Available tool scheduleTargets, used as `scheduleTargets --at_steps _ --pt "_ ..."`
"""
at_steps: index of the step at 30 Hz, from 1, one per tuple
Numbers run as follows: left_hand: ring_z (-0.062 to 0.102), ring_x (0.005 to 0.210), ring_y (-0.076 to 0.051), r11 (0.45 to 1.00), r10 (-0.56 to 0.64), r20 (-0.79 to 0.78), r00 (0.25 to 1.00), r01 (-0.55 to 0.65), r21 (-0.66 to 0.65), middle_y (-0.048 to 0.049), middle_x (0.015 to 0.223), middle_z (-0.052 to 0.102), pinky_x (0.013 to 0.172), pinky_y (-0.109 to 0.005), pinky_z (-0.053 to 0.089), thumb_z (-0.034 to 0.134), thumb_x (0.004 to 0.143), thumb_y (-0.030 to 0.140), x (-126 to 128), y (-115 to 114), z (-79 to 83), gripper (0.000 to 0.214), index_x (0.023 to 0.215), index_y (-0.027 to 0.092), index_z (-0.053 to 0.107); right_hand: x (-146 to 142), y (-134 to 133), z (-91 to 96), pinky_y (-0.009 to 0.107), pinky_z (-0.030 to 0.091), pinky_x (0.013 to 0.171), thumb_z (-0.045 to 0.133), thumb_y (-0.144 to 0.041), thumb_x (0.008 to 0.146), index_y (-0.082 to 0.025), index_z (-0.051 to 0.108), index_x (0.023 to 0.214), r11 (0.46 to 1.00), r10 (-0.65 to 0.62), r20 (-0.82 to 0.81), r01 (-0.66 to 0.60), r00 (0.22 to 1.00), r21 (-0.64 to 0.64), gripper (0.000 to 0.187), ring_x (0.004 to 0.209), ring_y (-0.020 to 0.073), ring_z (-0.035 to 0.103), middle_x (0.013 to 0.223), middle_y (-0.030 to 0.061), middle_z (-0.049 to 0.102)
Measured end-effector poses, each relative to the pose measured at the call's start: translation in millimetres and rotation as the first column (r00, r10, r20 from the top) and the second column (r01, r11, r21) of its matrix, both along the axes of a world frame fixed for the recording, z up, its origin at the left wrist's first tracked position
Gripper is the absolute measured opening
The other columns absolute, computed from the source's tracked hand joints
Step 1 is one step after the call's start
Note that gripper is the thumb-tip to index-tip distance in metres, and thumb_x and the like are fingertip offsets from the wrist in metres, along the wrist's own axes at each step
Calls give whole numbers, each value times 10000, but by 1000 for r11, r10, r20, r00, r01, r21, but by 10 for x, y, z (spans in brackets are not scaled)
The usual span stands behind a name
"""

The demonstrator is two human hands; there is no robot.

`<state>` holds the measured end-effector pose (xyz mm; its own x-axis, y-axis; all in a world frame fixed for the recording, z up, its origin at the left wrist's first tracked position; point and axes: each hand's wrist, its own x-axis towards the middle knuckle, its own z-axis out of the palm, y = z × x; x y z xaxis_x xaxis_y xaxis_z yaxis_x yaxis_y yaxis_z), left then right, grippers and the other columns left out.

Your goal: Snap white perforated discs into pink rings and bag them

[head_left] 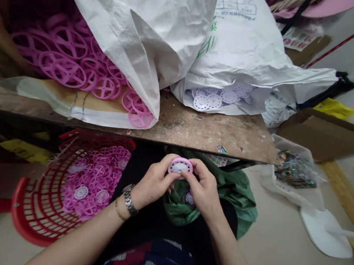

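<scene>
Between both hands, over my lap, is a white slotted disc (179,166) set against a pink ring (178,159). My left hand (155,177) grips it from the left, thumb on the white face. From the right, my right hand (201,184) pinches the same piece with its thumb at the lower edge. Whether the disc is fully seated in the ring I cannot tell. Below the hands a green bag (181,214) lies on my lap, with a few finished-looking pink and white pieces (189,197) showing in it.
A red basket (25,216) at left holds pink rings and some white discs. On the bench (191,128) an open sack (121,32) spills pink rings (70,71); another sack (241,49) holds white discs (214,101). A plastic bin (268,174) and a cardboard box (331,132) stand right.
</scene>
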<state>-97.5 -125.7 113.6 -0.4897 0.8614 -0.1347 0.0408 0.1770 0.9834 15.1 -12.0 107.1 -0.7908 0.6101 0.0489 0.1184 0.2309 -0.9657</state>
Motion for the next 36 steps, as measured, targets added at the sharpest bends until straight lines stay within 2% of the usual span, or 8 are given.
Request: scheduleTargets --at_steps 4,9,12,15,17,20,26,36 --pt "595 538 -135 999 -20 -41 999 19 -44 10 785 632 514 -239 519 527 873 300 47 1 -86 363 1233 250 534 21 28 -3 258 472 755 565 -283 857 -207 625 950 997 58 0 -58 998 -52 135 809 172 605 864 4 651" --pt "618 1005 -240 1000 -22 -414 910 27 6 -77 1112 651 917 -372 494 601 863 333 15 -68 -32 452 1302 251 533 133 127 -83 268 490 762 505 -378 902 -212 647 963 999 37 64 -37 997 10 227 867 196 628 923 27 678" --pt "564 1067 -243 991 135 -651 747 -101 90 -102 1133 613 944 -385 464 567 895 327 -153 -150 128 416 1299 234 532 300 266 -257 299 496 761 483 -438 900 -232 653 950 989 15 230 -48 973 139 272 872 223 644 926 33 694" --pt "534 1058 -240 941 312 -829 463 -267 206 -104 1108 581 947 -394 445 544 910 279 -442 -212 298 356 1261 218 551 506 430 -488 353 509 739 459 -447 890 -247 674 940 945 7 473 -160 881 284 298 842 258 662 911 52 715" --pt "528 1009 -241 917 332 -897 292 -322 235 -106 1054 573 922 -402 444 524 914 239 -650 -231 378 324 1232 196 574 614 508 -627 404 518 776 473 -396 867 -223 698 970 900 -38 592 -230 805 371 302 906 301 667 967 101 718" --pt "527 918 -244 899 279 -949 148 -387 204 -104 959 559 842 -389 456 505 906 199 -903 -234 432 307 1195 166 603 659 532 -733 447 519 840 467 -336 858 -175 705 1047 862 -67 659 -289 750 416 344 997 330 654 1056 150 702" --pt "516 846 -240 902 168 -986 1 -404 154 -89 880 519 740 -355 444 512 896 193 -1170 -162 438 238 1059 183 686 310 271 -504 417 491 947 445 -301 905 -204 686 1118 889 109 554 -330 825 317 336 1082 277 639 1154 99 691" --pt "509 851 -226 934 189 -980 -61 -296 199 -96 877 541 725 -344 450 526 889 165 -1431 -108 502 165 919 139 686 -305 -222 -52 369 488 909 521 -203 912 -219 687 1104 837 389 355 -487 850 249 254 1020 241 655 1083 54 715"
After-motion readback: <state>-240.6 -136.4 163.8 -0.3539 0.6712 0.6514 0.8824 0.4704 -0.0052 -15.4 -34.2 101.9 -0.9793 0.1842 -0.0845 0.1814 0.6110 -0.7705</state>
